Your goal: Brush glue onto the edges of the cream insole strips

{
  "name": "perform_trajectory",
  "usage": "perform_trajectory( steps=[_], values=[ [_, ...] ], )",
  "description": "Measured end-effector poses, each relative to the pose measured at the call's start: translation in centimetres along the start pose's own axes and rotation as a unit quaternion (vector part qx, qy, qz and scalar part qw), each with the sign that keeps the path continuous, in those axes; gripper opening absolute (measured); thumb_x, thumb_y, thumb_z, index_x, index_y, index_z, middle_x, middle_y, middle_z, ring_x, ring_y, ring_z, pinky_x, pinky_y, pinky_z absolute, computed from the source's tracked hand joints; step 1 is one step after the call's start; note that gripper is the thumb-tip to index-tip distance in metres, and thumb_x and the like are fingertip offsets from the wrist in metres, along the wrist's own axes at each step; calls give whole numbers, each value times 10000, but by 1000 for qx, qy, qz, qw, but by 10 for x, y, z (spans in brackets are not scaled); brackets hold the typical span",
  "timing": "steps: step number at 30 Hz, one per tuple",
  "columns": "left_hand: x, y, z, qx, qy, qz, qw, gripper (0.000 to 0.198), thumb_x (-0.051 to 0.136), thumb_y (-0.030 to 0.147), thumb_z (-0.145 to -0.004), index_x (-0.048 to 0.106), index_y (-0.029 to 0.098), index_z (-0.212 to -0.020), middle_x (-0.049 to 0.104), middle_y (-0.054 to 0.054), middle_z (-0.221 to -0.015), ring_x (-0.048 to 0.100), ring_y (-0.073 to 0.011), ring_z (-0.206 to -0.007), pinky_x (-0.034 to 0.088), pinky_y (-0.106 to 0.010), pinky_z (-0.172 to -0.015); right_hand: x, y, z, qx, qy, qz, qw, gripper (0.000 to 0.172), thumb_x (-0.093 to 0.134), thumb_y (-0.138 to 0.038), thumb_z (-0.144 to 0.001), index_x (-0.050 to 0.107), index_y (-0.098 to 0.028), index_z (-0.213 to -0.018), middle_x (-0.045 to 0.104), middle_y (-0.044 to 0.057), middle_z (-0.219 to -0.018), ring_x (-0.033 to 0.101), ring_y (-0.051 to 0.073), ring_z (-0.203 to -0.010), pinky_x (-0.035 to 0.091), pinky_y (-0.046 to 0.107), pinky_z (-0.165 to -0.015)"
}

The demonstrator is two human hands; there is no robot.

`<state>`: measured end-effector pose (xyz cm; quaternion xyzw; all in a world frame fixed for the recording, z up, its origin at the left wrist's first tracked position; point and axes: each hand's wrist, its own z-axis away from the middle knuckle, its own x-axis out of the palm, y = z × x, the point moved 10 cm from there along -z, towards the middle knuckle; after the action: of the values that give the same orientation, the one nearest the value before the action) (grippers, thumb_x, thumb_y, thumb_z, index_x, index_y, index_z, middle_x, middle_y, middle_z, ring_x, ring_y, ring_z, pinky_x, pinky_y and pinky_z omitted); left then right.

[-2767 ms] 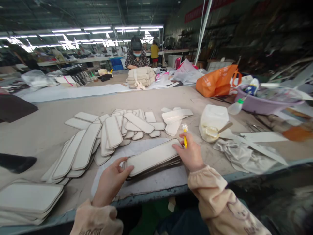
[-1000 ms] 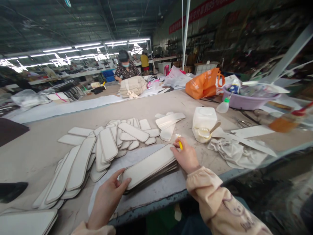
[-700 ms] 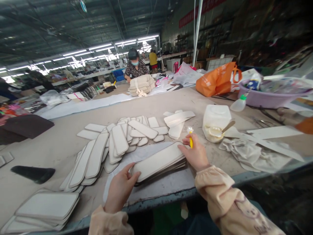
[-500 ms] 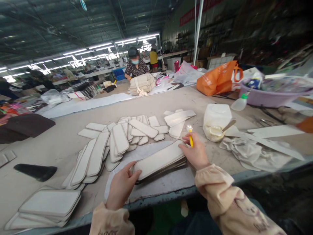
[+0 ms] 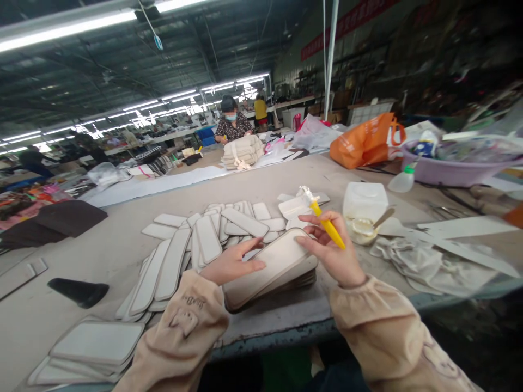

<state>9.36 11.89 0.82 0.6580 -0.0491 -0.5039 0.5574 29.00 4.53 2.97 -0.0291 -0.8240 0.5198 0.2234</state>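
Note:
My left hand (image 5: 232, 263) lies with its fingers stretched flat on the top long off-white panel (image 5: 273, 260) of a small stack at the table's near edge. My right hand (image 5: 333, 253) touches the far end of that panel with its fingertips while it grips a yellow-handled brush (image 5: 324, 223), bristles pointing up and away. Just beyond the brush stands a white tub of glue (image 5: 363, 209) with a stick in it.
Several off-white panels (image 5: 204, 242) lie fanned out across the table, with another stack (image 5: 96, 348) at the near left. Crumpled cloth (image 5: 402, 256) and paper strips lie right. An orange bag (image 5: 365, 142) and a purple basin (image 5: 449, 170) stand behind. A person (image 5: 232, 121) works at the far end.
My left hand has moved from the stack's near end onto the top panel. My right hand has lifted, raising the brush, and the top panel's far end has come up slightly.

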Motion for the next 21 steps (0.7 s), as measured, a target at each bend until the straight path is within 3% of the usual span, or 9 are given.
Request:
perform_trajectory(
  steps=[3,6,9,12,17,21],
  values=[
    [18,3,-14,-48,-72,43,995,328,690,478,-714,726,158,-777,693,-39,-729,632,-226,-726,462,-271,-635,0,1,-2,6,2,0,1000,491,808,-235,-661,405,-283,-938,669,-5,-1052,605,124,-834,493,282,-761],
    [18,3,-7,-116,-42,100,987,350,701,487,-699,711,138,-728,652,-19,-612,563,-173,-567,376,-241,-505,-5,5,-2,5,28,16,999,467,799,-287,-683,397,-276,-919,650,-37,-860,602,133,-774,483,275,-697],
    [17,9,9,-143,0,158,977,388,713,484,-694,716,114,-809,665,-29,-629,544,-154,-538,351,-235,-487,-7,4,-1,-4,50,56,997,450,789,-327,-697,384,-268,-887,516,-86,-677,509,109,-604,430,249,-576],
    [27,11,23,-143,29,210,967,412,727,488,-685,722,111,-852,675,-42,-652,559,-161,-552,355,-237,-487,-8,-8,3,-31,72,139,987,431,784,-343,-704,392,-255,-859,445,-86,-661,416,92,-560,369,241,-541],
    [61,3,34,-132,59,310,940,395,714,473,-728,723,108,-880,680,-53,-695,556,-145,-558,382,-235,-505,-3,-18,7,-51,66,195,977,399,761,-338,-731,393,-250,-857,417,-79,-667,388,94,-556,345,250,-543],
    [90,13,38,-83,31,444,891,362,744,380,-732,713,114,-976,706,-63,-778,602,-145,-623,457,-251,-611,-3,-12,7,-42,52,199,978,381,748,-317,-740,394,-248,-862,413,-74,-675,383,96,-564,350,252,-558]
  ],
)
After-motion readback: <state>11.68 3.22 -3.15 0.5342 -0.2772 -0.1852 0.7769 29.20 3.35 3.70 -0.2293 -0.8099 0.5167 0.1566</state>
